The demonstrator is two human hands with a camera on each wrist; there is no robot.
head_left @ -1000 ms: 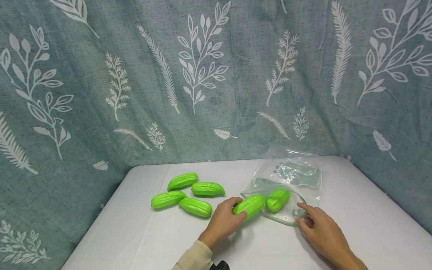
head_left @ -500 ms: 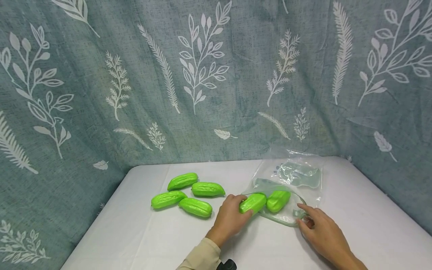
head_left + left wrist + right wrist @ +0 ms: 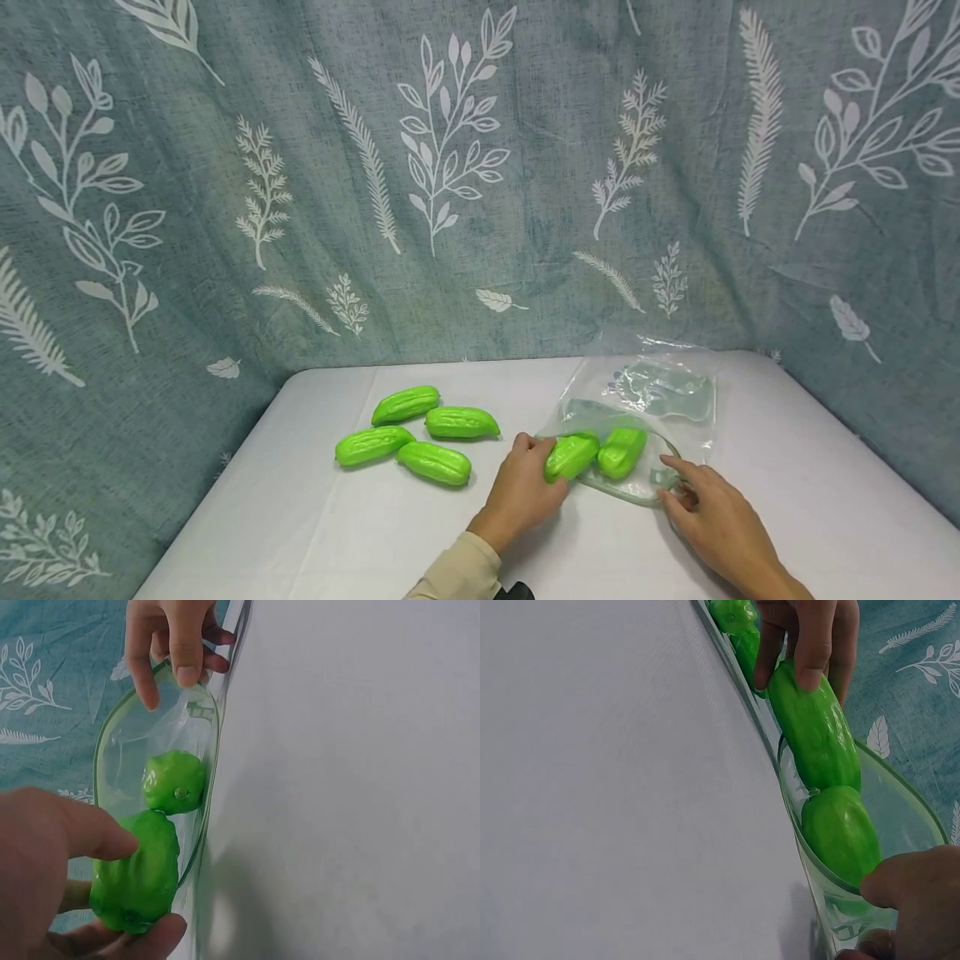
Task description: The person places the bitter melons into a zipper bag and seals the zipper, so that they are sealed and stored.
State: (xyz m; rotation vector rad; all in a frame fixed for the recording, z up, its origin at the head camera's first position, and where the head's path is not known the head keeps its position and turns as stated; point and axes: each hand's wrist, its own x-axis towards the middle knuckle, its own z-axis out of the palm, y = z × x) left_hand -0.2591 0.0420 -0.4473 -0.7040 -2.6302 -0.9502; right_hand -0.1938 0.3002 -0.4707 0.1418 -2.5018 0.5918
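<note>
My left hand grips a bright green bitter melon at the mouth of a clear plastic bag with a green rim. In the left wrist view, the thumb lies on top of that melon and fingertips curl beneath it. A second bitter melon lies inside the bag, and in the right wrist view the held melon touches its end. My right hand pinches the right side of the bag's rim between thumb and fingers, with the mouth spread wide.
Several more bitter melons lie grouped on the white tablecloth, left of the left hand. A blue-green curtain with white leaf prints hangs behind the table.
My left hand has moved rightward, carrying the bitter melon further into the bag's mouth. The melon inside has shifted slightly right. My right hand has stayed at the rim.
</note>
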